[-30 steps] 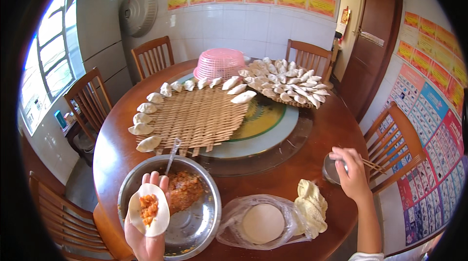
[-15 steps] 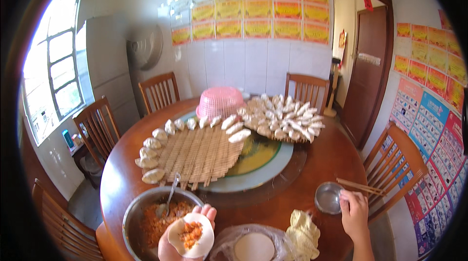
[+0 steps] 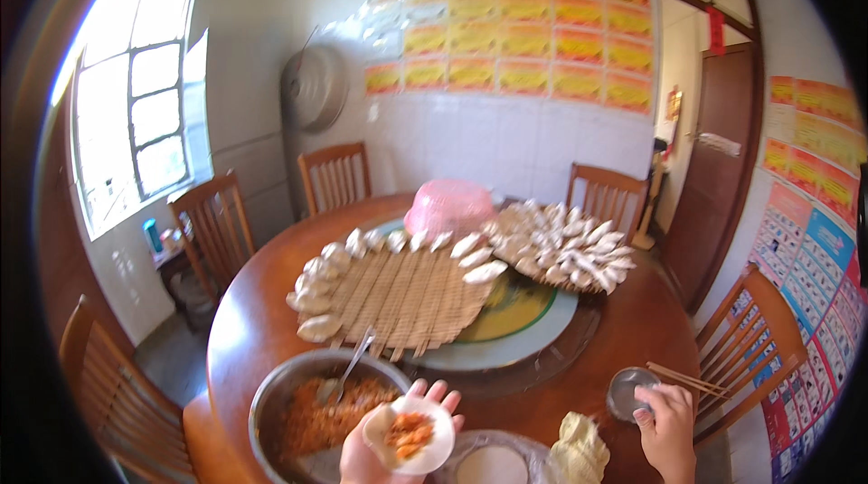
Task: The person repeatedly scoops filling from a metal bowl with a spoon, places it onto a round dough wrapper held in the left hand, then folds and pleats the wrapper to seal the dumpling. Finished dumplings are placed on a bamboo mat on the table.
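Note:
On the palm of my left hand (image 3: pixel 360 455) rests a round dumpling wrapper (image 3: pixel 438 450), with an orange-red heap of filling (image 3: pixel 410 434) in its middle. The fingers curve up behind the wrapper's far edge. Beside that hand stands a large metal bowl (image 3: pixel 262 403) of the same filling, a spoon (image 3: pixel 355 365) leaning in it. My right hand (image 3: pixel 669 428) reaches to a small metal bowl (image 3: pixel 618 386). Its fingertips are over the bowl's right side, thumb apart from them, with nothing visible between. The bowl's contents are hard to make out.
A woven mat (image 3: pixel 407 299) edged with finished dumplings (image 3: pixel 319 328) lies on the round table (image 3: pixel 262 303). Behind are a heaped dumpling tray (image 3: pixel 570 249) and a pink basket (image 3: pixel 449 206). Nearer sit stacked wrappers (image 3: pixel 493 468) in plastic, a pale crumpled cloth-like thing (image 3: pixel 580 452) and chopsticks (image 3: pixel 687 379).
The whole view has swung, shifting the scene right and slightly down. My right fingertips have moved from the small bowl's right rim to over its inside. The left hand still holds the filled wrapper.

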